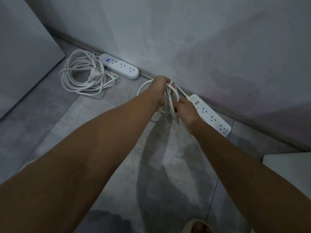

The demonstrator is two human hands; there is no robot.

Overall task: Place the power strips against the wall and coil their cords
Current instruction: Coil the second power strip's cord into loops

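Two white power strips lie on the grey floor along the wall. The left strip (120, 66) has a lit blue display, and its cord (84, 76) lies in a loose coil beside it with the plug on top. The right strip (211, 113) sits against the wall base, partly behind my right hand. My left hand (159, 89) grips a bundle of loops of the right strip's white cord (170, 101). My right hand (186, 111) pinches the same cord just below. One loop (143, 85) trails left of my left hand.
A white panel (25, 56) stands at the left, close to the coiled cord. A white object's corner (289, 167) juts in at the right edge. My sandalled foot (198, 227) shows at the bottom. The grey wall (202, 39) runs diagonally behind both strips.
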